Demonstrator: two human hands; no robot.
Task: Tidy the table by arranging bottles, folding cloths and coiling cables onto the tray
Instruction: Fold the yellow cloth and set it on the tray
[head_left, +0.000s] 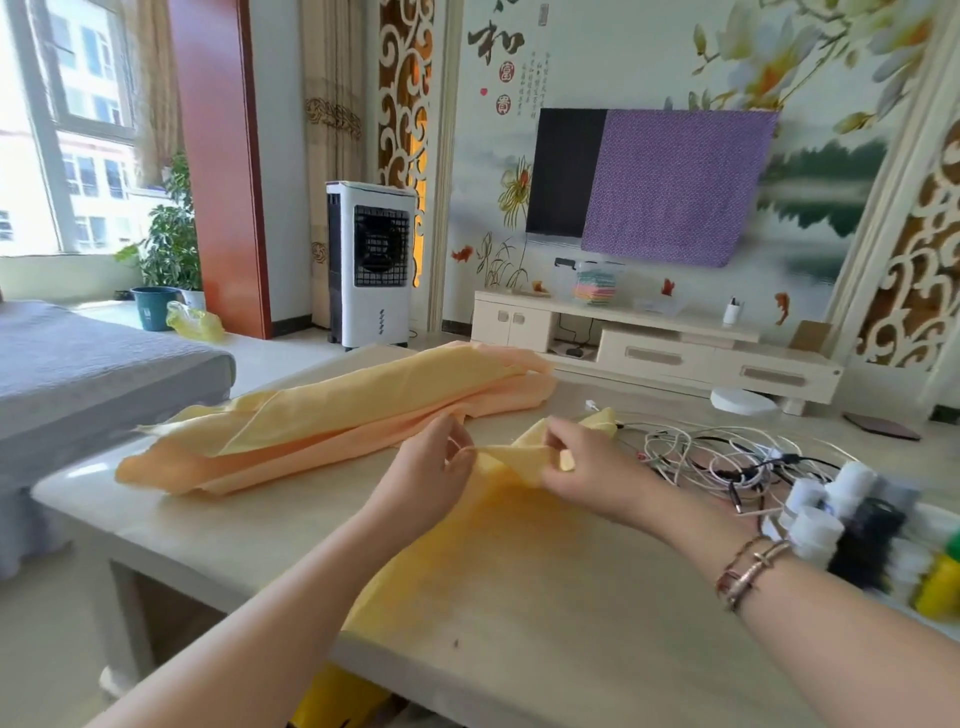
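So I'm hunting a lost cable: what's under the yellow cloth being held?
Only the table shows around the yellow cloth, pinched by the left hand and right hand. Beneath is hidden.

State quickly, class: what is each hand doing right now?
Left hand: pinching the edge of the yellow cloth.
Right hand: pinching the same cloth edge.
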